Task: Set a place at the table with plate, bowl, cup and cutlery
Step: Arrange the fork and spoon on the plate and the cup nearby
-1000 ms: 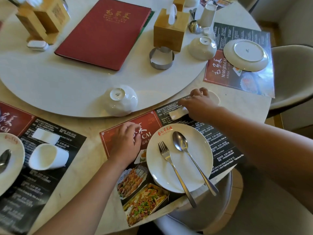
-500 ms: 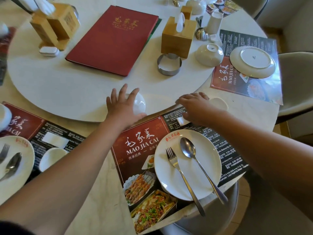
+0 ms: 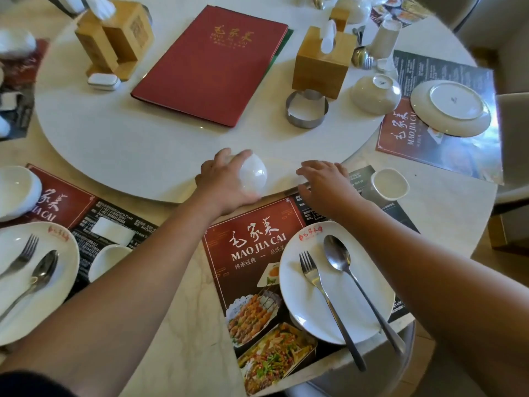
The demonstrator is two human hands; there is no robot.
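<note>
Nearest place, laid on a printed mat [image 3: 249, 245]. The plate [image 3: 300, 310] is down, right way up, toward the mat's 4 o'clock corner and close to the table edge. A fork [image 3: 322, 290] and spoon [image 3: 337, 253] lie on the plate side by side, fork at the spoon's 9 o'clock, handles running out past the rim toward 5 o'clock. The cup [image 3: 389, 186] stands mouth up at 1 o'clock of the plate, on the mat's far corner. Plate, cup and cutlery look placed. The bowl [image 3: 253, 176] is not: it is off the mat, on the near rim of the turntable [image 3: 143, 144], at 11 o'clock of the plate. The left hand [image 3: 226, 181] grips it, fingers and thumb curled round its wall. The bowl looks tipped, rounded outside toward the camera; lifted or resting, cannot tell. The right hand [image 3: 326, 187] hovers at 12 o'clock of the plate, between bowl and cup, fingers spread and relaxed, nothing visibly held; anything under the palm is hidden. Judgement: task near its end. Left to do: bring the bowl onto the mat, mouth up, probably to the bare patch at 11 o'clock of the plate. The neighbour plate [image 3: 57, 296], at 9 o'clock, carries its cutlery the same way, so the fork and spoon likely stay put.
</note>
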